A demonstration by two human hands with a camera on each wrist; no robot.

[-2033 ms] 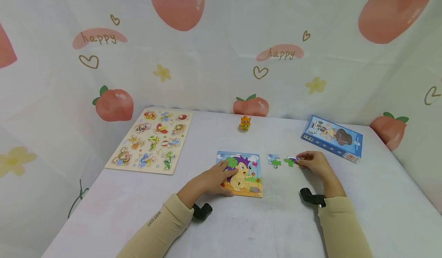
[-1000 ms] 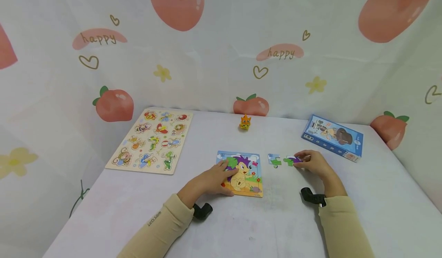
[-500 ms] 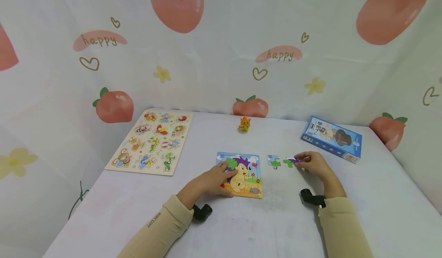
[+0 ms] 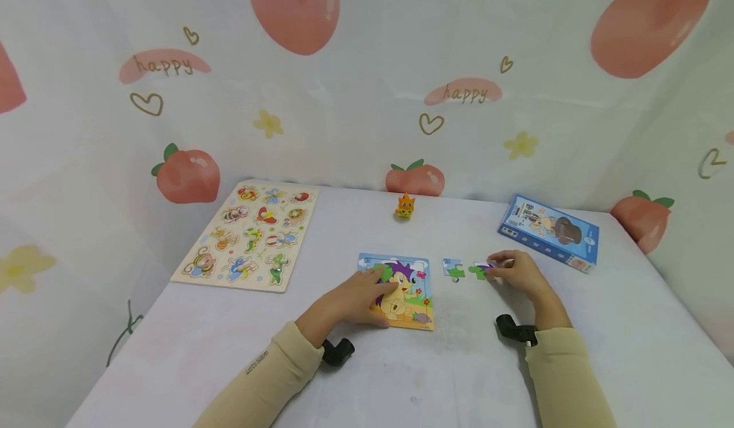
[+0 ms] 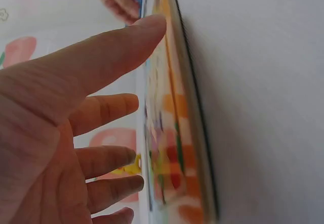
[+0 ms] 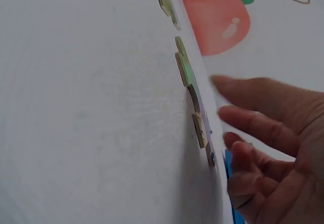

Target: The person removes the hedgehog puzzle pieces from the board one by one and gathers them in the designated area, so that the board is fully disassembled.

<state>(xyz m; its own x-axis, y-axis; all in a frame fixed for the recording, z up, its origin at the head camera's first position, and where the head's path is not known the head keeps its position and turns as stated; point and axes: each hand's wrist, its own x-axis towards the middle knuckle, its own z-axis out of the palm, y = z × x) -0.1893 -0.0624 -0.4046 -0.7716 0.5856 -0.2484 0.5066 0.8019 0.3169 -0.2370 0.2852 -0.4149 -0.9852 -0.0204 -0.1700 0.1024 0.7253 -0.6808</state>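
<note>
My left hand (image 4: 358, 297) rests on a square hedgehog jigsaw puzzle (image 4: 401, 313), its fingers spread over the left part and hiding some of the picture. In the left wrist view the thumb (image 5: 126, 42) lies along the puzzle's near edge. My right hand (image 4: 520, 274) is at the right end of a loose green and purple puzzle piece (image 4: 479, 272). From the right wrist, the hand's fingers look loosely bent and a little apart from the piece (image 6: 188, 72). Another loose piece, blue and green (image 4: 453, 268), lies between it and the puzzle.
A wooden board with several insect pictures (image 4: 246, 237) lies at the left. At the back stands a small orange and yellow toy figure (image 4: 405, 206). A blue box (image 4: 548, 232) lies behind my right hand. A printed cloth (image 4: 344, 109) hangs behind the white table.
My right hand's fingers have shifted slightly about the end of the green and purple piece. The left hand stays on the puzzle. The head view has tilted a little.
</note>
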